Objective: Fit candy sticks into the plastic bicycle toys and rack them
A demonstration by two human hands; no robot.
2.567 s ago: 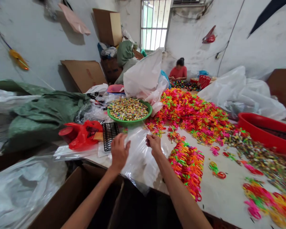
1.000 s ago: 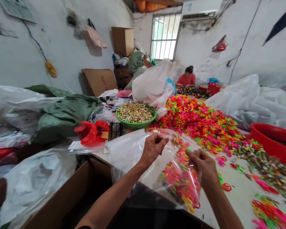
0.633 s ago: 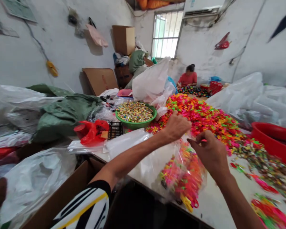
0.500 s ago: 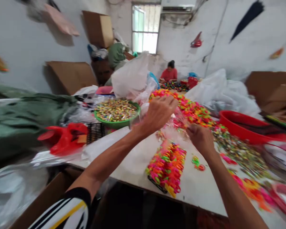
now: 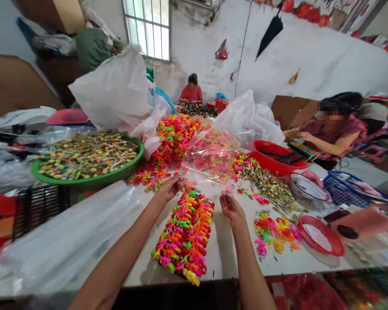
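A clear plastic bag (image 5: 210, 150) is stretched between my two hands, its near edge just past the far end of a loaded tray. My left hand (image 5: 170, 188) pinches the bag's left corner. On the other side, my right hand (image 5: 231, 206) grips its right corner with curled fingers. Below and between my forearms lies a black tray packed with rows of small bright plastic pieces (image 5: 187, 234) in pink, orange, green and yellow. Through the clear film, a heap of similar pieces (image 5: 177, 133) shows behind the bag.
On the left stands a green basin (image 5: 139, 157) of small multicoloured pieces beside a plastic sheet (image 5: 74, 237). A red tub (image 5: 257, 157), a red basket (image 5: 338, 249) and loose pieces (image 5: 276, 230) lie on the right. One co-worker (image 5: 191, 92) sits at the back, another (image 5: 338, 129) at right.
My view has turned to the right. My hands have lowered and drawn the plastic bag out flat beyond the tray, with its corners held apart.
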